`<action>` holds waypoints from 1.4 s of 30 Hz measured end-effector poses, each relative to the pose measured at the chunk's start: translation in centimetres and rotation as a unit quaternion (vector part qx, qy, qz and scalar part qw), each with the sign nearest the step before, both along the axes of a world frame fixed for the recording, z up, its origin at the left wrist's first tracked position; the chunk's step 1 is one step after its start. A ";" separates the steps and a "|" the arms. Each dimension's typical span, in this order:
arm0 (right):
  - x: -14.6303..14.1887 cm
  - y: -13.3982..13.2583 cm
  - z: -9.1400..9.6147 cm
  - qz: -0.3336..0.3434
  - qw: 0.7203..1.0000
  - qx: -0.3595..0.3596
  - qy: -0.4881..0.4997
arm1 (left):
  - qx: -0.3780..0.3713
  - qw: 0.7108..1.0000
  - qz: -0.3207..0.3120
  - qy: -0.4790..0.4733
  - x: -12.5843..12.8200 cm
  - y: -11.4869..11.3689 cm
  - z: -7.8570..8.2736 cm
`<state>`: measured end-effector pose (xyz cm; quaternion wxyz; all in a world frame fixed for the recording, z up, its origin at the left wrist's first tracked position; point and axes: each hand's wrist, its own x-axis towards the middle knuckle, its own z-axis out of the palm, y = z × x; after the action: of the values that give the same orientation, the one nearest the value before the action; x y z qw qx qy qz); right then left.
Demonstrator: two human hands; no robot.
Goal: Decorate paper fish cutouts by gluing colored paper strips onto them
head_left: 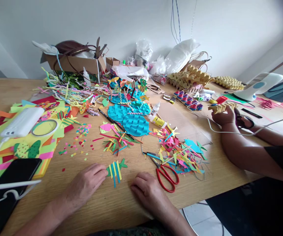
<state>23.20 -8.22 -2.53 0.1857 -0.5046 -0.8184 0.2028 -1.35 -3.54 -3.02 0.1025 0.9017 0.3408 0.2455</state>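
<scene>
A green paper fish with yellow and blue paper strips across its body lies on the wooden table. My left hand has its fingers together, the tips on the fish's left end. Some of the strips stick out past the fish's lower edge. To the right of the fish, my right hand rests on the table with fingers curled in, and nothing shows in it. Red-handled scissors lie just beyond that hand, blades pointing away. Cut paper strips are heaped behind the fish.
At left are coloured paper sheets, a white power bank and a black phone. Blue woven paper ovals, a glue bottle and paper scraps lie ahead. At right, another person's hands hold an egg-carton piece and scissors.
</scene>
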 end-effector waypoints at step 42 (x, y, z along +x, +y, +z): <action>-1.6 6.5 3.7 0.019 0.981 0.055 -0.186 | -0.020 1.000 0.014 -0.017 0.5 -0.6 -0.3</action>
<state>21.58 -1.70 1.16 0.0533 -0.5067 -0.8581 0.0635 -0.85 -4.16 -3.29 0.1232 0.8901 0.3565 0.2557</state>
